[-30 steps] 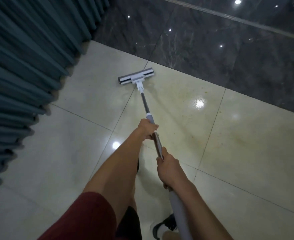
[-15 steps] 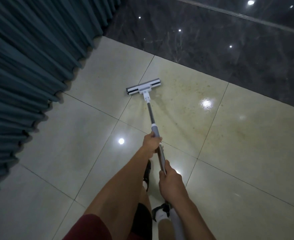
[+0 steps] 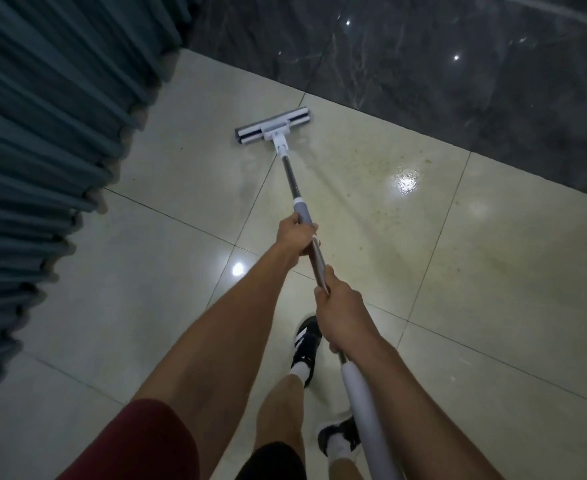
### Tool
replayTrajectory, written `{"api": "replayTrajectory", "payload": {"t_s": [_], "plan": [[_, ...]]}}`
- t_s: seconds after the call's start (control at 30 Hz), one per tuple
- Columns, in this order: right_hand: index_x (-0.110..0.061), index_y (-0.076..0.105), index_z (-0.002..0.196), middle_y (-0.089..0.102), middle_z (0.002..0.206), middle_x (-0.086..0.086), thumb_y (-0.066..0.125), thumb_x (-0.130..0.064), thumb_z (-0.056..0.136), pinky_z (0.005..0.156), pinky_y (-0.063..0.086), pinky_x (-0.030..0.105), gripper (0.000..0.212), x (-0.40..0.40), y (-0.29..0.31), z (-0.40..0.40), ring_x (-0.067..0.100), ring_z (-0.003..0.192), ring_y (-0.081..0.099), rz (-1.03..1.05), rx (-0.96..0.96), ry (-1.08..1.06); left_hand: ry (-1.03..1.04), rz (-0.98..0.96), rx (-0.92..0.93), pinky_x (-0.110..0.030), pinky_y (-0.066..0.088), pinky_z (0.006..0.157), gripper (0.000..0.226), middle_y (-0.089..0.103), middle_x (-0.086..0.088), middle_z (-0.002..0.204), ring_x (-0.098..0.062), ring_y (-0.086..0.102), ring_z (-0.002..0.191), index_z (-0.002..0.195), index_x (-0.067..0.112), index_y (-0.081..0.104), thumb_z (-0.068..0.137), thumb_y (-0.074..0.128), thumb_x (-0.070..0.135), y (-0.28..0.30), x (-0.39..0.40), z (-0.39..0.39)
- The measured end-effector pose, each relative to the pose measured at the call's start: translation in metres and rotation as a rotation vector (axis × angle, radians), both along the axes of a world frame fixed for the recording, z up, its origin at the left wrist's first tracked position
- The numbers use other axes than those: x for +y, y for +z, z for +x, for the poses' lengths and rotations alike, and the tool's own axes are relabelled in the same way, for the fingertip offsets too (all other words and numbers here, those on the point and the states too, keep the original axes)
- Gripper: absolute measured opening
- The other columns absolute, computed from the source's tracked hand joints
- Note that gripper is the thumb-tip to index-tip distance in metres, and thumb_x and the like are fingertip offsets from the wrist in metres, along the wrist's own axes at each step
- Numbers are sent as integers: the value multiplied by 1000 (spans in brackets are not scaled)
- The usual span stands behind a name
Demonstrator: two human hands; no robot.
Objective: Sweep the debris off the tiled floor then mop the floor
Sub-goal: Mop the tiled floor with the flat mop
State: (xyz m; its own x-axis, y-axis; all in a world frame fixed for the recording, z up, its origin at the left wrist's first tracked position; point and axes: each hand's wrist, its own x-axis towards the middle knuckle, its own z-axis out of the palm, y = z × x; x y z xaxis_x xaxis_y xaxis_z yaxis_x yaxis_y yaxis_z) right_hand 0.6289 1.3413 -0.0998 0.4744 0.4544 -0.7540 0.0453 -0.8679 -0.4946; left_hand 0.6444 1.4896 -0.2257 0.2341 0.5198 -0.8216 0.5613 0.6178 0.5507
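The right hand [image 3: 340,315] grips the mop handle [image 3: 314,252] nearest the body, serving as the pivot. Farther along the handle, the left hand [image 3: 293,235] wraps the shaft below the grey collar to steer. Beyond both, the mop head [image 3: 273,129] lies flat on the floor [image 3: 492,271], short of the dark wall [image 3: 458,81].

Floor [image 3: 492,289]: large glossy cream tiles, thin dark grout lines, yellowish specks across the middle. Dark grey marbled wall [image 3: 458,81] at the far edge. Pleated teal curtain [image 3: 42,133] on the left. Ceiling-light glare spots [image 3: 406,183] on the tiles.
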Motion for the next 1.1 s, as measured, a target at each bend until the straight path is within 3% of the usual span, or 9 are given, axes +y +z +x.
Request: {"api": "replayTrajectory", "payload": {"t_s": [0.1, 0.2, 0.37, 0.5, 0.77, 0.87, 0.93, 1.03, 1.1], "plan": [[-24, 22, 156, 63, 109, 8, 36, -28, 106, 47, 39, 23, 52, 46, -13, 18, 10, 66, 53, 13, -36, 39, -80, 15, -1, -46, 62, 75, 38, 61, -17, 93, -29, 63, 68, 134, 6, 53, 97, 62, 3, 2, 48, 19], [-23, 23, 155, 57, 103, 4, 35, -27, 106, 43, 33, 21, 51, 72, -18, 24, 7, 64, 50, 23, -39, 57, -142, 29, 45, -39, 58, 62, 30, 61, -15, 86, -26, 64, 65, 126, -1, 56, 98, 61, 3, 4, 78, 25], [-25, 20, 155, 65, 106, 11, 34, -29, 106, 56, 45, 29, 51, 66, -20, 4, 23, 79, 63, -28, -33, 76, -217, 6, 124, -40, 62, 70, 20, 62, -14, 88, -27, 66, 74, 118, -2, 56, 101, 58, 9, 0, 74, 15], [-25, 18, 154, 65, 108, 14, 31, -30, 106, 66, 44, 31, 50, 44, -22, -15, 27, 86, 63, -33, -29, 86, -233, 10, 153, -47, 62, 83, 22, 63, -17, 95, -30, 68, 84, 119, -1, 55, 102, 57, 13, -3, 52, 1], [-25, 24, 150, 64, 101, 11, 32, -27, 105, 58, 42, 29, 46, -51, -18, -63, 24, 80, 62, -49, 8, 98, -211, -30, 149, -50, 61, 84, 28, 59, -16, 94, -30, 65, 75, 127, -2, 52, 101, 56, 8, 2, -44, -51], [-23, 29, 148, 64, 113, 14, 33, -27, 105, 71, 51, 33, 44, -103, -15, -85, 29, 92, 65, -34, 19, 110, -176, -45, 132, -51, 60, 87, 27, 58, -14, 92, -27, 63, 71, 127, -3, 53, 102, 54, 7, 5, -96, -78], [-22, 33, 144, 63, 112, 13, 33, -28, 105, 74, 54, 36, 40, -146, -13, -101, 31, 89, 64, -33, 42, 115, -171, -48, 128, -52, 59, 89, 27, 59, -15, 93, -30, 64, 78, 126, -4, 54, 102, 54, 9, 5, -136, -99], [-25, 31, 146, 62, 102, 11, 34, -28, 105, 59, 52, 30, 41, -212, -2, -129, 25, 71, 60, -26, 92, 112, -154, -58, 117, -48, 61, 81, 29, 61, -17, 99, -31, 65, 80, 126, -4, 54, 101, 56, 11, 6, -203, -134], [-26, 26, 150, 63, 111, 11, 37, -29, 105, 65, 51, 29, 47, -256, 8, -150, 25, 81, 63, -9, 96, 133, -120, -83, 127, -42, 61, 70, 28, 63, -18, 98, -29, 66, 75, 123, -4, 56, 101, 58, 13, 8, -247, -157]]}}
